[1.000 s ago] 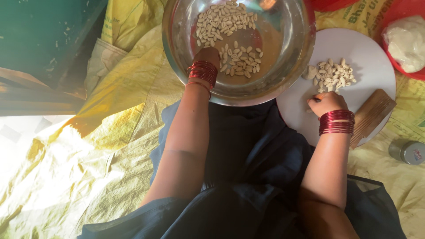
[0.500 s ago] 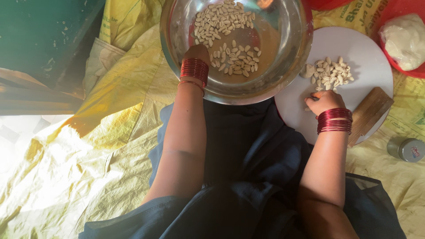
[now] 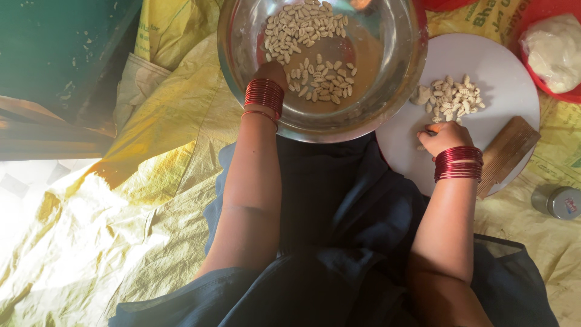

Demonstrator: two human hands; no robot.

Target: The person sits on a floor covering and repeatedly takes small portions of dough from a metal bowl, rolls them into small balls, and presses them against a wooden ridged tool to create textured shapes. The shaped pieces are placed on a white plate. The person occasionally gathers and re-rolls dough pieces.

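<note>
Your left hand (image 3: pixel 270 74) reaches into the steel bowl (image 3: pixel 387 91) among the pieces (image 3: pixel 311 60); its grip is hidden. Your right hand (image 3: pixel 445 136) rests curled on the white board (image 3: pixel 496 66), pinching a small piece beside the pile (image 3: pixel 451 97).

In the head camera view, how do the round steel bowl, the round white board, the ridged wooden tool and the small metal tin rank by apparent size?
Largest to smallest:
1. Round steel bowl, though its top is cut off by the frame.
2. Round white board, close behind and partly hidden by the bowl, so this order is unsure.
3. Ridged wooden tool.
4. Small metal tin.
</note>
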